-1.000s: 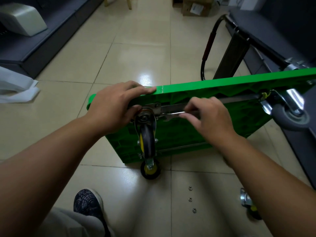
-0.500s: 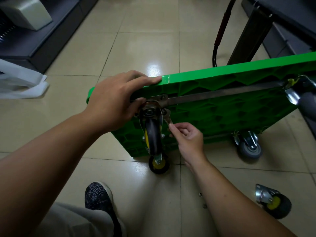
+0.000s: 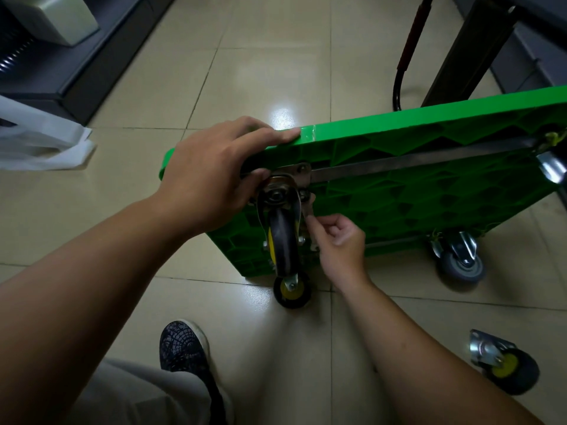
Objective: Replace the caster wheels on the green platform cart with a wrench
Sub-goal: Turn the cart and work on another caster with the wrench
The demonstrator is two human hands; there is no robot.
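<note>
The green platform cart [image 3: 429, 191] stands tipped on its long edge, ribbed underside toward me. My left hand [image 3: 214, 176] grips its top corner, fingers over the edge and thumb by the caster plate. A black-and-yellow caster wheel [image 3: 283, 237] is mounted at that corner, and a second black-and-yellow wheel [image 3: 291, 291] touches the floor below it. My right hand [image 3: 339, 243] pinches a slim metal wrench [image 3: 308, 216] that runs up beside the caster to a bolt on its plate. A grey caster [image 3: 460, 260] sits at the lower right corner.
A loose black-and-yellow caster [image 3: 503, 361] lies on the tile floor at lower right. My shoe [image 3: 184, 348] is near the front. The cart's black handle with red grip [image 3: 405, 56] and a dark post [image 3: 460, 53] stand behind. White bags [image 3: 40, 142] lie at left.
My right hand has swung the wrench from horizontal along the metal bar down to nearly upright beside the caster. The view has shifted, bringing the grey caster and the loose caster into sight.
</note>
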